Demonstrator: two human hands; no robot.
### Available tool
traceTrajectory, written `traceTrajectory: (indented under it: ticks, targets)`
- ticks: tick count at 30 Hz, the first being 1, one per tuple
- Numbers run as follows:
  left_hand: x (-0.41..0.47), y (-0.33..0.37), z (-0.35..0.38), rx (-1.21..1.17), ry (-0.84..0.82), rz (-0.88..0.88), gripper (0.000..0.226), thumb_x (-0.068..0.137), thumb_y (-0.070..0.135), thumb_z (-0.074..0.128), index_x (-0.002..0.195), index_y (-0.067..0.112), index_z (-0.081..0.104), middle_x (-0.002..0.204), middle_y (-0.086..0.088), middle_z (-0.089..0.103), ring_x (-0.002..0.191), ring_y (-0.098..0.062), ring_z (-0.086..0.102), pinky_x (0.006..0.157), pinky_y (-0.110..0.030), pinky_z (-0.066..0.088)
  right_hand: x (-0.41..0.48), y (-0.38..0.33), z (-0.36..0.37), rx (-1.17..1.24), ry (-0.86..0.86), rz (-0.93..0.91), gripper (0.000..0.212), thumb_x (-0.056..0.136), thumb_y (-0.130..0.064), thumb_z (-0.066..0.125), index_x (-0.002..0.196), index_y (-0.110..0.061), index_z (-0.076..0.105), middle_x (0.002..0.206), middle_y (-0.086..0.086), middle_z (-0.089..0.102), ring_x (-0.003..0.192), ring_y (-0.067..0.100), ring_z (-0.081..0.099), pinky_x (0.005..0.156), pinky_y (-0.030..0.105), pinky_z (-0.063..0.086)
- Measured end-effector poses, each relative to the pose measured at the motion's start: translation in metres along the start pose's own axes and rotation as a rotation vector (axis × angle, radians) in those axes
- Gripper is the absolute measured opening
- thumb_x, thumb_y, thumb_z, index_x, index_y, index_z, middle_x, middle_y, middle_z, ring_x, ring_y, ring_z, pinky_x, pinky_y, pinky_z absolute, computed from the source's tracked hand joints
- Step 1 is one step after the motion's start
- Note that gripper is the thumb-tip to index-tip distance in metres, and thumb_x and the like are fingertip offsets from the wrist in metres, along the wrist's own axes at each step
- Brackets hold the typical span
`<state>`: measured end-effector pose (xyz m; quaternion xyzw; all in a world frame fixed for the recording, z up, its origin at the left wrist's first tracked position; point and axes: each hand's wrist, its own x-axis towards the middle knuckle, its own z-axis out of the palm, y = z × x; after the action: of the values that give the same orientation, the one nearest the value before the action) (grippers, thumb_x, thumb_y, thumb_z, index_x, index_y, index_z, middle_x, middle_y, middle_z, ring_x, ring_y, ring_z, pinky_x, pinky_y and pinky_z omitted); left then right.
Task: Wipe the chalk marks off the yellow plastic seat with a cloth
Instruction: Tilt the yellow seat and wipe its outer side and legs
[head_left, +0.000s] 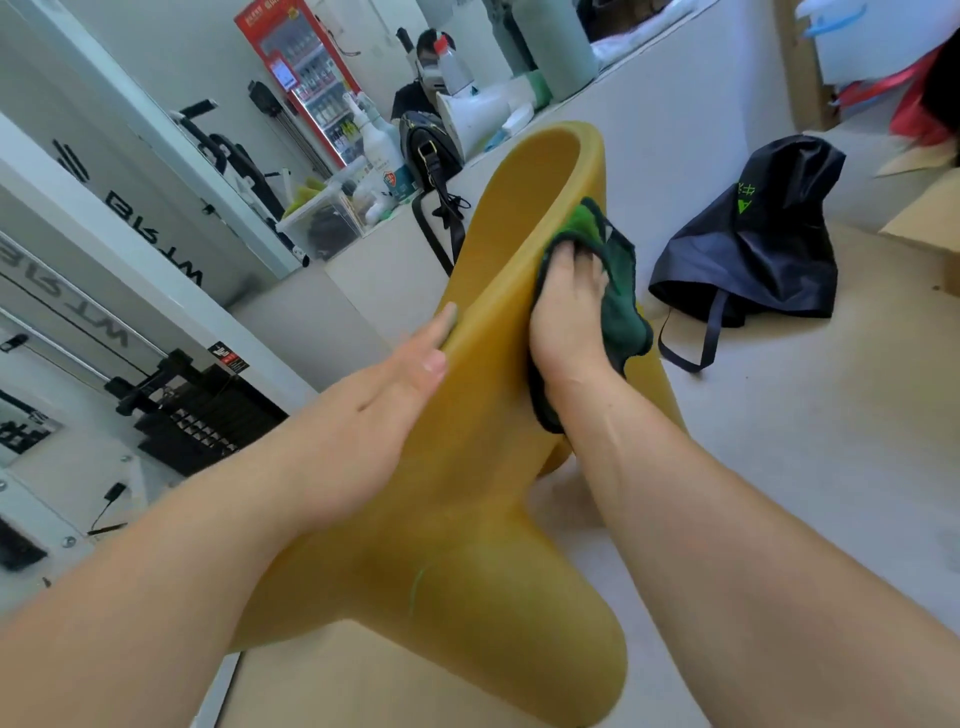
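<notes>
The lower end of the yellow plastic seat (483, 519) runs out of the bottom of the picture, and both forearms cover stretches of it; its foot cannot be seen, so what it stands on is unclear; the far side of its curled top rim is turned away. A faint greenish line (415, 590) shows on the broad lower lobe, too pale to read clearly as chalk. The seat is one smooth moulded piece, matt mustard-yellow, with rounded bulging lobes below and a tall scooped back that narrows upward; it sits tilted in the middle of the view, above a pale floor (805, 441).

The left hand (400, 384) lies flat and open against the seat's left edge, fingers straight, gripping nothing, only bracing; the right hand (566, 317) presses a green cloth (618, 291) onto the seat's right side, fingers spread over it, palm down; the cloth is soft, napped, dark-edged, bunched and folded under the hand, part of it hidden beneath the palm.

Behind, a dark shiny fabric bag (753, 244) slumps on the floor; a tabletop (395, 223) with bottles is blurred.
</notes>
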<state>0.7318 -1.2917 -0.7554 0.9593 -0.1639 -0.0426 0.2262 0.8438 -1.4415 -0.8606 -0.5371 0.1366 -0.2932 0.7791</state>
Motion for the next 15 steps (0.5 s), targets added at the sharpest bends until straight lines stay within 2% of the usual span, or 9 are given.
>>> traceTrajectory:
  ticks: [2, 4, 7, 9, 10, 12, 13, 15]
  targets:
    - [-0.008, -0.013, -0.004, 0.054, -0.052, 0.071, 0.054, 0.089, 0.074, 0.022, 0.142, 0.066, 0.022, 0.147, 0.043, 0.023, 0.135, 0.019, 0.022, 0.104, -0.011, 0.021, -0.007, 0.005, -0.002, -0.014, -0.021, -0.064, 0.045, 0.105, -0.047, 0.022, 0.14, -0.031, 0.047, 0.159, 0.007, 0.039, 0.152, 0.027, 0.025, 0.125, 0.054, 0.013]
    - [-0.014, -0.028, -0.009, 0.111, -0.067, 0.107, 0.054, 0.086, 0.08, 0.015, 0.139, 0.072, 0.011, 0.143, 0.052, 0.016, 0.132, 0.028, 0.013, 0.109, -0.01, 0.014, -0.028, 0.008, -0.002, -0.104, -0.073, -0.263, 0.034, 0.104, -0.045, 0.025, 0.124, -0.032, 0.05, 0.156, 0.013, 0.04, 0.15, 0.037, 0.026, 0.124, 0.058, 0.016]
    - [-0.018, -0.04, -0.015, 0.083, -0.075, 0.055, 0.059, 0.08, 0.084, 0.015, 0.137, 0.07, 0.014, 0.14, 0.053, 0.015, 0.131, 0.03, 0.01, 0.11, -0.007, 0.009, -0.055, 0.018, -0.005, -0.324, -0.217, -0.659, 0.041, 0.106, -0.034, 0.03, 0.143, -0.021, 0.04, 0.167, 0.003, 0.018, 0.157, 0.045, 0.005, 0.128, 0.056, 0.002]
    - [-0.018, -0.038, -0.017, 0.095, -0.126, 0.043, 0.064, 0.078, 0.085, 0.013, 0.139, 0.068, 0.01, 0.145, 0.049, 0.012, 0.137, 0.023, 0.01, 0.112, -0.012, 0.01, -0.041, 0.017, -0.017, -0.413, -0.286, -0.768, 0.045, 0.106, -0.033, 0.033, 0.148, -0.02, 0.042, 0.168, 0.006, 0.023, 0.158, 0.04, 0.01, 0.128, 0.05, 0.007]
    - [-0.017, -0.036, -0.019, 0.108, -0.154, 0.042, 0.07, 0.077, 0.083, 0.013, 0.144, 0.063, 0.006, 0.149, 0.044, 0.009, 0.139, 0.018, 0.011, 0.112, -0.014, 0.011, -0.029, 0.013, -0.023, -0.452, -0.302, -0.769, 0.048, 0.106, -0.034, 0.034, 0.151, -0.019, 0.042, 0.167, 0.009, 0.028, 0.157, 0.034, 0.018, 0.128, 0.045, 0.011]
    - [-0.013, -0.034, -0.025, 0.178, -0.24, 0.045, 0.083, 0.074, 0.08, 0.019, 0.15, 0.054, -0.001, 0.152, 0.037, 0.006, 0.142, 0.01, 0.012, 0.112, -0.016, 0.012, -0.002, -0.004, -0.029, -0.462, -0.294, -0.614, 0.053, 0.104, -0.038, 0.036, 0.153, -0.016, 0.039, 0.164, 0.006, 0.032, 0.152, 0.017, 0.025, 0.127, 0.031, 0.015]
    - [-0.012, -0.031, -0.029, 0.19, -0.276, 0.049, 0.085, 0.073, 0.079, 0.02, 0.151, 0.052, -0.004, 0.152, 0.036, 0.005, 0.142, 0.009, 0.012, 0.113, -0.017, 0.013, 0.01, -0.012, -0.027, -0.445, -0.254, -0.495, 0.055, 0.103, -0.04, 0.038, 0.152, -0.014, 0.041, 0.163, 0.005, 0.033, 0.149, 0.012, 0.027, 0.126, 0.029, 0.015]
    - [-0.01, -0.034, -0.035, 0.184, -0.318, 0.063, 0.081, 0.075, 0.082, 0.018, 0.149, 0.056, -0.002, 0.15, 0.04, 0.004, 0.141, 0.013, 0.01, 0.114, -0.019, 0.014, 0.025, -0.033, -0.018, -0.367, -0.2, -0.266, 0.054, 0.097, -0.039, 0.041, 0.145, -0.013, 0.048, 0.156, 0.006, 0.039, 0.141, 0.012, 0.035, 0.124, 0.034, 0.021]
